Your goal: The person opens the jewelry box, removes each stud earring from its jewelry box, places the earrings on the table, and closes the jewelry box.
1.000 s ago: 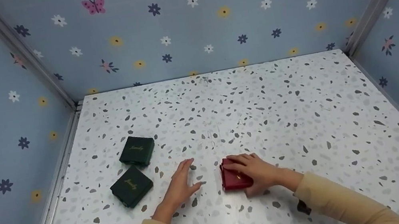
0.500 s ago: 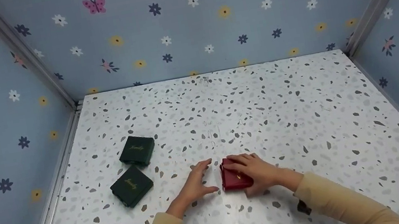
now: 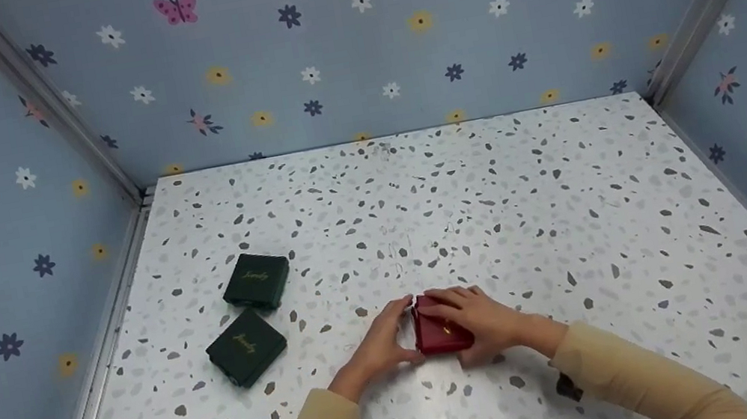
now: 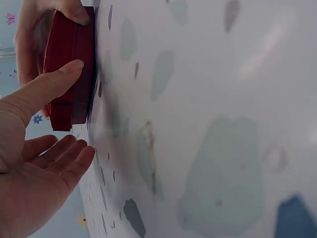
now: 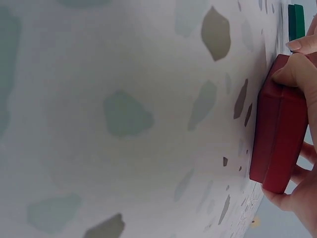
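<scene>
A small red jewelry box (image 3: 437,341) lies flat on the speckled tabletop, near the front middle. My right hand (image 3: 484,324) grips it from the right, fingers over the far side and top, thumb at the near edge; its side walls show in the right wrist view (image 5: 277,134). At the box's left edge, my left hand (image 3: 379,345) spreads its thumb and fingers apart. In the left wrist view the left thumb (image 4: 52,87) overlaps the red box, and whether it touches is hard to tell. The left fingers (image 4: 64,158) are loosely extended and hold nothing.
Two dark green boxes (image 3: 257,282) (image 3: 246,348) with gold script lie close together on the left of the white speckled table (image 3: 533,213). Blue flower-patterned panels (image 3: 345,40) enclose the back and both sides.
My left hand has moved right across the table, from a gap away to the red jewelry box's left edge. The right hand and the boxes have stayed in place.
</scene>
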{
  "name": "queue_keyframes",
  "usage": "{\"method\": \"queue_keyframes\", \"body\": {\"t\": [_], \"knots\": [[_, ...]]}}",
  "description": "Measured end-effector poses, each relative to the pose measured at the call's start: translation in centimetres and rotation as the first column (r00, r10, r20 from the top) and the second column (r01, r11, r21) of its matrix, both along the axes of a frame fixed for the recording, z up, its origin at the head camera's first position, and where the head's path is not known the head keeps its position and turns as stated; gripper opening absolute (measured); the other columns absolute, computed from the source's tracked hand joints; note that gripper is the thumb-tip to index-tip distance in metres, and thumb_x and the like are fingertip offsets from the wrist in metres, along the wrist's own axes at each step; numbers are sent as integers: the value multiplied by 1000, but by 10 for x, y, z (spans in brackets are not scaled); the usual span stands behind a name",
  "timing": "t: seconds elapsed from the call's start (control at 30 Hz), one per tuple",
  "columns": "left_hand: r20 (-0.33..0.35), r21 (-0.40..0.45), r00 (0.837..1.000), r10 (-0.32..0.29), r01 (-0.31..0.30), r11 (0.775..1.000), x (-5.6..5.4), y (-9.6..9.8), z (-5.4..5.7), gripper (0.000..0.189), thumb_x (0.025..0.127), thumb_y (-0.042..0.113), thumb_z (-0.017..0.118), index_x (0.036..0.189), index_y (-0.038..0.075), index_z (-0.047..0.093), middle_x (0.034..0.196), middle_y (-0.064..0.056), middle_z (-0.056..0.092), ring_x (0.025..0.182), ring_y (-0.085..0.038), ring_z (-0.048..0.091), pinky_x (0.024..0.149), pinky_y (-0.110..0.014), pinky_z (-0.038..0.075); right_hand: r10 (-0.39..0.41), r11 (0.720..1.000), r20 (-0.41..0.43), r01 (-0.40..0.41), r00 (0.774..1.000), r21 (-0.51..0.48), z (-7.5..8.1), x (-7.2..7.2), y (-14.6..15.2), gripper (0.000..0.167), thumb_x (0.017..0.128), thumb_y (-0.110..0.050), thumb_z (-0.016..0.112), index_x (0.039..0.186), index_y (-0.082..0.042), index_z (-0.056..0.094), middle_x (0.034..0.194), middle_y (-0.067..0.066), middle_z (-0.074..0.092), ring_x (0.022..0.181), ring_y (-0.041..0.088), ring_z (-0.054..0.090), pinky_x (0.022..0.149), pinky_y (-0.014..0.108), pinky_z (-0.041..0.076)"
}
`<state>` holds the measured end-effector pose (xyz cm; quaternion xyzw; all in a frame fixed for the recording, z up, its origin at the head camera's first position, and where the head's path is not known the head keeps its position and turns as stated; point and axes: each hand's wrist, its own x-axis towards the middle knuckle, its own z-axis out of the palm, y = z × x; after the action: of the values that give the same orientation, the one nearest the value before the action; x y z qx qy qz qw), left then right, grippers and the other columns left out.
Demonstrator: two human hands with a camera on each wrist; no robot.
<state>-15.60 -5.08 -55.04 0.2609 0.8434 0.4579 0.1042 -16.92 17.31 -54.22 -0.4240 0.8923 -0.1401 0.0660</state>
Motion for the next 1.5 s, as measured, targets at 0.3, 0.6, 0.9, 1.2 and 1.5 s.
{"method": "queue_keyframes", "body": {"t": [0.3, 0.6, 0.9, 1.2, 1.5], "knots": [[42, -34, 999, 17, -15, 999, 0, 9, -2, 101, 55, 10, 82, 137, -2, 23, 135, -12, 33, 124, -25, 31, 102, -35, 23, -5, 1000, 4, 5, 1000, 13, 1, 0, 0, 95, 59, -40, 73, 140, -22, 26, 143, 6, 21, 125, 26, 26, 96, 47, 27], [7, -73, 1000, -2, 3, 997, 2, 16, -5, 102, 59, 9, 79, 138, -4, 17, 135, -15, 31, 124, -25, 31, 102, -34, 24, 3, 1000, 3, -3, 1000, -12, -2, -1, 2, 95, 58, -36, 72, 140, -21, 26, 142, 6, 23, 124, 24, 27, 94, 46, 29], [-11, -66, 1000, -10, 9, 998, 0, 19, -8, 100, 56, 2, 76, 137, -6, 16, 134, -19, 31, 123, -27, 31, 102, -35, 23, 3, 1000, 6, -3, 1000, -30, -3, -1, 2, 95, 58, -36, 72, 140, -20, 26, 142, 5, 24, 124, 24, 27, 95, 46, 29], [-24, -68, 1000, -17, 15, 998, -2, 19, -12, 102, 54, 1, 75, 137, -6, 16, 132, -18, 31, 122, -26, 31, 102, -33, 23, -5, 999, 13, 6, 1000, -32, -4, -1, 2, 96, 57, -36, 72, 140, -21, 26, 142, 5, 23, 125, 24, 26, 95, 48, 28], [-44, -66, 999, -21, 18, 998, -3, 19, -11, 102, 53, 0, 74, 136, -8, 16, 131, -18, 32, 121, -24, 32, 102, -31, 24, -3, 996, 37, 6, 999, -87, -5, -1, 2, 94, 57, -33, 73, 139, -20, 29, 141, 5, 25, 124, 23, 26, 94, 47, 28]]}}
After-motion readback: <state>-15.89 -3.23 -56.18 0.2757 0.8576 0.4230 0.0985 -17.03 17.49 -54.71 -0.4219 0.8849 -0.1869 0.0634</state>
